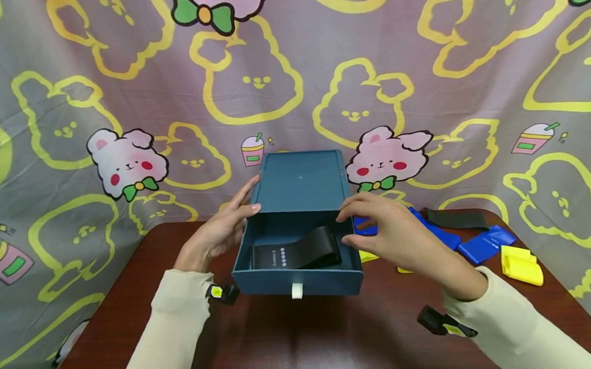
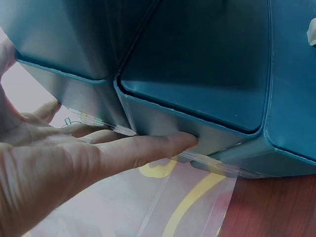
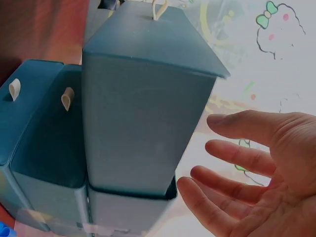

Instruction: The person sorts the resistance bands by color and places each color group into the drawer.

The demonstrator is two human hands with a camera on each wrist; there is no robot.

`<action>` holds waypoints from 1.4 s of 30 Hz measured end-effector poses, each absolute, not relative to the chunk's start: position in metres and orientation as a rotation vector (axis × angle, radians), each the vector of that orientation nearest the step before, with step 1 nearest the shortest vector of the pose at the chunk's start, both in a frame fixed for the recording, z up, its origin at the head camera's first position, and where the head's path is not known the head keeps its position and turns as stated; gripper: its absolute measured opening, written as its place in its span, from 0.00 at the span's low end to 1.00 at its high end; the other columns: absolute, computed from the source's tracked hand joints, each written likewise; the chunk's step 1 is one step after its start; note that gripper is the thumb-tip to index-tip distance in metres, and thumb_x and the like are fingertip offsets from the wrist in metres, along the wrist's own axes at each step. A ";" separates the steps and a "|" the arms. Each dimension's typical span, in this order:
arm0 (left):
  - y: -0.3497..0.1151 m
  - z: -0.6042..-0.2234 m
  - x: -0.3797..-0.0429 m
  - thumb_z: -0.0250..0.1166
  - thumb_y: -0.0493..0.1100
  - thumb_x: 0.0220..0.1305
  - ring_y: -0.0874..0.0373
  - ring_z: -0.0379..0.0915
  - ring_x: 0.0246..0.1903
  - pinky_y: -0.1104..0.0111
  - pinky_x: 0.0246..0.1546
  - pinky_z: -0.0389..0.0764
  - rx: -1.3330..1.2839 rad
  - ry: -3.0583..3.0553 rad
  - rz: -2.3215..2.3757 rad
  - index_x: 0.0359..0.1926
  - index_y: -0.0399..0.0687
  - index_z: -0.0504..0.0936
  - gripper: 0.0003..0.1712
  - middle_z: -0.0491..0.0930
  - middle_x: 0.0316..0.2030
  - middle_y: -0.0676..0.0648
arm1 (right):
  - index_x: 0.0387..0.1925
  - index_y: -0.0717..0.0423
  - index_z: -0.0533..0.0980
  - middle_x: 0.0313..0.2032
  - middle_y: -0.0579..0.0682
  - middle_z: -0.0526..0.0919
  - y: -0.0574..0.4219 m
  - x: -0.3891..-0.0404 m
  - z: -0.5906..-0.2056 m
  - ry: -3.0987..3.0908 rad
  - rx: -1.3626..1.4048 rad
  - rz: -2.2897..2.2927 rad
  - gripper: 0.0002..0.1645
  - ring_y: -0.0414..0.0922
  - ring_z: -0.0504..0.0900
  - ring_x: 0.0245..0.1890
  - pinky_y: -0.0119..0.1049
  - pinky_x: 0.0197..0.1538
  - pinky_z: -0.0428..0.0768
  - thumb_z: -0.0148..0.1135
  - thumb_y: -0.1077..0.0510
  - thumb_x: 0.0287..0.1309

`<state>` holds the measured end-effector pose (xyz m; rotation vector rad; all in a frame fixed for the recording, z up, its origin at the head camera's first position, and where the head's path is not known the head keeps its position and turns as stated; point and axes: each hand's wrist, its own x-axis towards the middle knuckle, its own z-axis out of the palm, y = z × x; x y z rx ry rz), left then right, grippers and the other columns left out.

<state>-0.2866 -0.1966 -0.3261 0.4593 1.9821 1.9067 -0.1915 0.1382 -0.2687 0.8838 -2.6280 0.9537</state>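
A dark teal drawer box [image 1: 302,178] stands on the table, its top drawer [image 1: 298,282] pulled far out by the white loop tab [image 1: 297,291] side. Inside the drawer lies a folded black resistance band [image 1: 299,251] printed "X-Heavy". My left hand [image 1: 218,233] rests against the box's left side; in the left wrist view its thumb [image 2: 163,146] lies straight along the wall. Beside the drawer's right edge is my right hand [image 1: 393,229], fingers spread and bent a little. The right wrist view shows that hand [image 3: 261,168] apart from the drawer, holding nothing.
Right of the box lie blue bands [image 1: 486,245], a folded yellow band [image 1: 521,264] and a dark band [image 1: 458,219]. Lower drawers [image 3: 47,133] with loop tabs show under the pulled one. A patterned cloth [image 1: 290,84] hangs behind the brown table [image 1: 304,345].
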 end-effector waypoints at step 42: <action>-0.196 -0.328 -0.286 0.53 0.48 0.81 0.44 0.10 0.82 0.37 0.79 0.26 0.470 1.991 1.904 0.84 0.79 0.42 0.43 0.21 0.84 0.58 | 0.60 0.59 0.80 0.55 0.65 0.85 0.277 -0.245 -0.311 -2.846 0.280 1.106 0.24 0.45 0.86 0.34 0.35 0.29 0.83 0.69 0.49 0.69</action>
